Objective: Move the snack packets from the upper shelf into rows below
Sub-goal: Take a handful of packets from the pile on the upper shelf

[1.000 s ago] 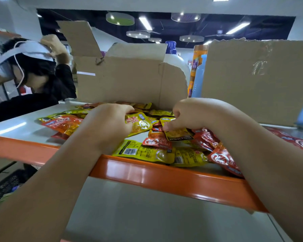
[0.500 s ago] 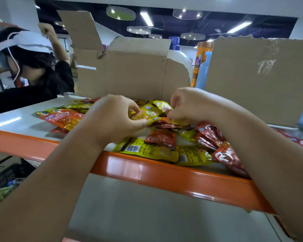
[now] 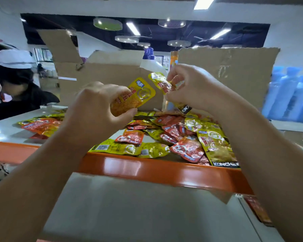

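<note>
Both hands are up over the pile of snack packets point(image 3: 166, 135) on the orange-edged upper shelf point(image 3: 147, 168). Left hand point(image 3: 98, 109) pinches a yellow packet point(image 3: 138, 95), right hand point(image 3: 191, 88) grips another yellow packet point(image 3: 160, 82), cardboard box point(image 3: 103, 74) behind.

Both hands raised, grips closed

Your left hand point(image 3: 101, 103) grips a yellow packet point(image 3: 133, 96) with red lettering; below it, red and yellow packets point(image 3: 166, 135) crowd an orange-edged shelf point(image 3: 147, 168).
</note>
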Action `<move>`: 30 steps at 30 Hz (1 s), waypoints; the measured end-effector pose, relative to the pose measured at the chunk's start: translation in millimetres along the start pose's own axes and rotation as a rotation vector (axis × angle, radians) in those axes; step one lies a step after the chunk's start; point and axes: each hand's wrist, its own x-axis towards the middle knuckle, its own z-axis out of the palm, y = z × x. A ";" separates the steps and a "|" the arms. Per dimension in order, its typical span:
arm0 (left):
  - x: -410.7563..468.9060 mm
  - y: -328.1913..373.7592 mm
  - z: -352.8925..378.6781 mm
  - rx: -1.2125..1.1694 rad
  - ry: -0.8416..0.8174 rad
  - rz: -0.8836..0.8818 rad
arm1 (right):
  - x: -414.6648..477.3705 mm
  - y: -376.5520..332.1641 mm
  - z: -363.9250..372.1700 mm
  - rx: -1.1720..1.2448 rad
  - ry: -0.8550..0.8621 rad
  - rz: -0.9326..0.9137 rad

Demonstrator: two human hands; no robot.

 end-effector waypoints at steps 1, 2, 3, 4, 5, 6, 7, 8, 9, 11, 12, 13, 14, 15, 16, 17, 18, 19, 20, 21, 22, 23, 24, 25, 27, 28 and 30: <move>1.2 14.7 1.2 -0.020 0.006 -0.004 | -12.0 7.6 -10.0 -0.003 0.009 0.012; 2.1 30.5 3.3 -0.047 0.007 -0.010 | -25.4 15.7 -21.2 0.002 0.014 0.030; 3.1 46.9 6.0 -0.080 0.002 -0.013 | -40.1 24.3 -33.3 0.015 0.021 0.050; 3.3 64.1 9.9 -0.112 -0.003 -0.009 | -55.1 34.6 -46.1 0.033 0.039 0.066; 3.3 81.9 14.4 -0.139 -0.007 -0.001 | -70.6 45.5 -58.9 0.043 0.064 0.082; 3.5 101.6 18.9 -0.162 -0.010 0.007 | -86.8 57.7 -72.5 0.046 0.089 0.098; 3.6 122.8 23.4 -0.186 -0.009 0.015 | -104.2 69.4 -86.8 0.043 0.109 0.109; 4.2 145.7 28.0 -0.219 -0.002 0.026 | -122.3 82.3 -101.7 0.042 0.131 0.118; 4.6 170.6 32.5 -0.256 0.005 0.042 | -141.3 95.8 -117.8 0.039 0.152 0.130; 6.0 224.5 42.0 -0.317 -0.001 0.075 | -182.0 121.3 -153.8 0.019 0.172 0.172; 7.0 253.3 47.2 -0.343 -0.009 0.095 | -202.8 135.7 -172.9 0.018 0.175 0.203; 8.0 283.1 52.4 -0.373 -0.014 0.118 | -224.2 149.6 -192.5 0.028 0.182 0.236; 8.9 313.1 58.5 -0.407 -0.022 0.139 | -245.0 162.9 -211.5 0.044 0.196 0.270; 9.5 343.0 64.7 -0.436 -0.034 0.160 | -266.0 176.3 -229.2 0.058 0.215 0.306; 9.5 373.1 71.9 -0.460 -0.052 0.178 | -287.5 189.9 -246.7 0.063 0.232 0.339; 8.4 402.6 79.3 -0.482 -0.071 0.192 | -309.0 203.1 -262.7 0.060 0.245 0.369; 6.7 431.7 87.1 -0.513 -0.088 0.202 | -330.8 215.5 -277.9 0.044 0.254 0.396; 4.1 459.6 95.6 -0.553 -0.103 0.210 | -351.7 227.0 -291.7 0.025 0.262 0.423; 1.0 485.4 105.1 -0.592 -0.116 0.215 | -371.3 237.8 -303.2 0.007 0.264 0.453; -3.3 509.7 114.9 -0.625 -0.126 0.219 | -390.1 248.5 -313.4 -0.015 0.266 0.483; -8.3 532.1 125.2 -0.651 -0.137 0.220 | -407.5 259.8 -322.5 -0.052 0.270 0.516; -13.5 552.7 135.9 -0.671 -0.152 0.217 | -423.5 270.4 -331.1 -0.092 0.277 0.551; -18.8 571.1 146.4 -0.689 -0.175 0.213 | -438.0 281.4 -338.7 -0.119 0.288 0.585; -23.5 587.1 156.8 -0.704 -0.194 0.213 | -450.9 292.4 -345.2 -0.125 0.306 0.610; -29.8 612.6 177.1 -0.737 -0.229 0.220 | -471.1 313.6 -353.8 -0.132 0.345 0.651; -31.6 622.6 187.0 -0.752 -0.253 0.217 | -478.9 324.5 -356.6 -0.137 0.357 0.670; -32.9 638.3 209.8 -0.776 -0.291 0.204 | -489.9 348.9 -361.2 -0.142 0.365 0.701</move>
